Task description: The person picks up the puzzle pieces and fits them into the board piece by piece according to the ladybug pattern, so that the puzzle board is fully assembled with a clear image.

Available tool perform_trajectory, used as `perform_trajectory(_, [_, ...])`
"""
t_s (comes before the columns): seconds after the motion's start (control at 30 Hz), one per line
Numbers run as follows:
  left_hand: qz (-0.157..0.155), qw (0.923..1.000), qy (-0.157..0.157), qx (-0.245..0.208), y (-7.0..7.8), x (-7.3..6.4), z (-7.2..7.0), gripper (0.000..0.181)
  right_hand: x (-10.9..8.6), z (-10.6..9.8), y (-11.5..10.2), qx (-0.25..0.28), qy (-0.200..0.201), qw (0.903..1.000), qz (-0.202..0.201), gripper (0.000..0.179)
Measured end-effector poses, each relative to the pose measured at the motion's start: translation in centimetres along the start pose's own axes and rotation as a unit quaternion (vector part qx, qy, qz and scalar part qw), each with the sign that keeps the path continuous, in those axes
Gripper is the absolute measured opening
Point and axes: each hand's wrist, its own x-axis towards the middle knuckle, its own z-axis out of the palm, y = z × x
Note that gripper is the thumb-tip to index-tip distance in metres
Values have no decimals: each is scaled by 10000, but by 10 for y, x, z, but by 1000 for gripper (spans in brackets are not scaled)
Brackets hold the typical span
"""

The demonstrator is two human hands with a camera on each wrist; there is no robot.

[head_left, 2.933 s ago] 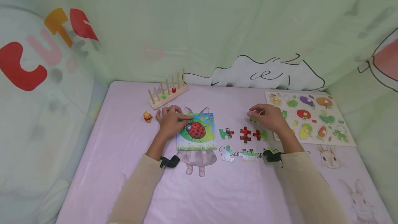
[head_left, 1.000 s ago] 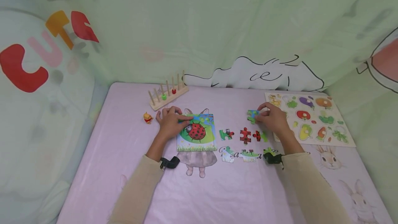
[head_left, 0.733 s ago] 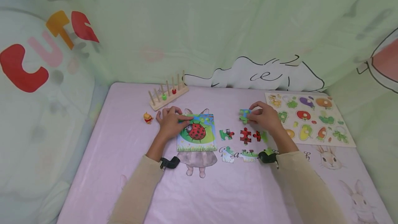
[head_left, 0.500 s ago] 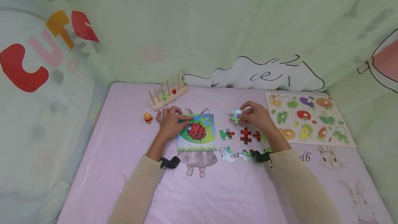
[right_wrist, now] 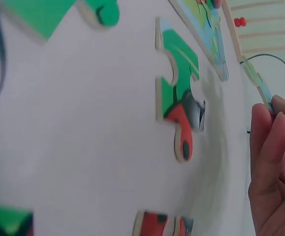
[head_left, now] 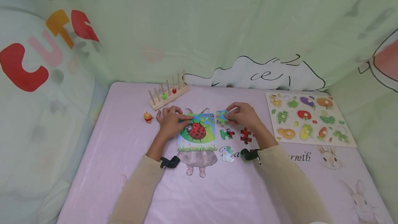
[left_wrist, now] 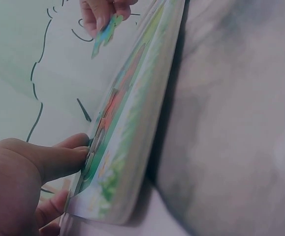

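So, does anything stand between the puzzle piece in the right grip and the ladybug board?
Nothing visible does: the head view shows just tablecloth between the puzzle piece and the ladybug board. The left grip touches the board's opposite side.

We stretched both arms (head_left: pixel 136 189) forward in beige long sleeves (head_left: pixel 290 182), our bare left hand (head_left: pixel 170 123) palm-down with thumb (head_left: pixel 185 117) held straight, our bare right hand (head_left: pixel 244 115) pinching between thumb and fingers (head_left: pixel 234 105).
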Motion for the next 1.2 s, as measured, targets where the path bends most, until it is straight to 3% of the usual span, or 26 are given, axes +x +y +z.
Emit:
perform_trajectory(0.4, [18,10000,-15,-6,-1,0,0,18,6,21,-14,280,-63,9995,-141,22])
perform_trajectory(0.67, [56,10000,12,-1,-1,0,0,18,12,34,-17,262,-170,9995,80,27])
perform_trajectory(0.9, [50,10000,-9,57,0,-1,0,18,13,45,-19,546,-236,9978,301,24])
perform_trajectory(1.07, [34,10000,-22,67,1,-1,-1,19,12,50,-21,261,-82,9992,280,22])
perform_trajectory(1.2, [59,10000,27,58,2,-2,-2,19,12,53,-24,-290,181,9991,239,22])
